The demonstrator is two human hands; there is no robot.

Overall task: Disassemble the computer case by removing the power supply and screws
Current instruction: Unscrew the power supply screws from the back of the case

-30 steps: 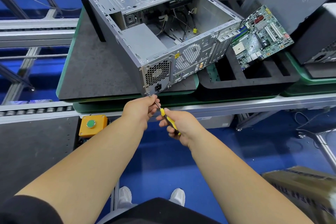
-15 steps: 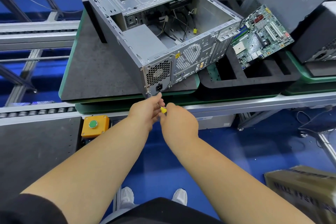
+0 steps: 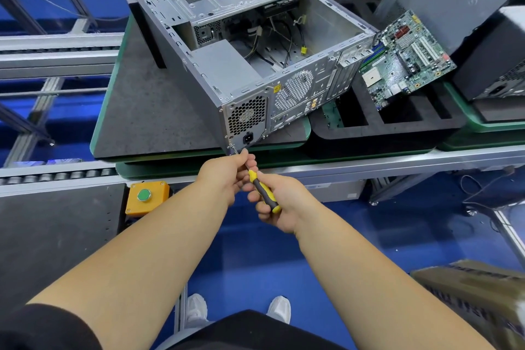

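head view:
case: computer case is lying open side up on a dark pallet, rear panel facing the person.
psu: power supply is sitting inside, at the near rear corner.
right hand: right hand is gripping the yellow-black screwdriver, tip meeting the rear panel's lower corner.
left hand: left hand is curling its fingers round the shaft near the tip.
beside: motherboard is leaning over a black foam tray.
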